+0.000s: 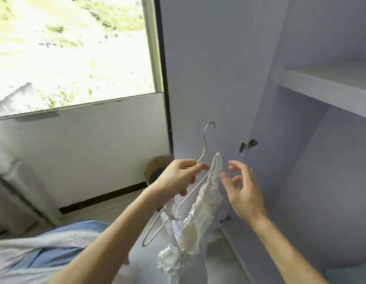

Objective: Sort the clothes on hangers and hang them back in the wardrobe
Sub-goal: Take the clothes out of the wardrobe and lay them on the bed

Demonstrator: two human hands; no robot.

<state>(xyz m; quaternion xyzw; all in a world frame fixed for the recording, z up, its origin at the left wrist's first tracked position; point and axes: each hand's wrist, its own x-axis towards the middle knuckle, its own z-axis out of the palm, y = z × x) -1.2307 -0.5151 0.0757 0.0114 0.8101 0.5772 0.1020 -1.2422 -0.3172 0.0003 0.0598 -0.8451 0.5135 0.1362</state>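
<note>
A thin metal wire hanger is tilted in front of me, its hook pointing up towards the wardrobe door. My left hand pinches it at the neck just below the hook. A white frilly garment hangs from the hanger's right shoulder and droops down past its lower bar. Just right of the garment's top edge, my right hand hovers with its fingers spread and loosely bent, holding nothing. The pale lilac wardrobe stands open at the right.
A white wardrobe shelf juts out at the upper right, with a door hinge below it. At the upper left a bright window fills the wall. Blue and grey clothes lie at the lower left. A round woven object leans against the wall.
</note>
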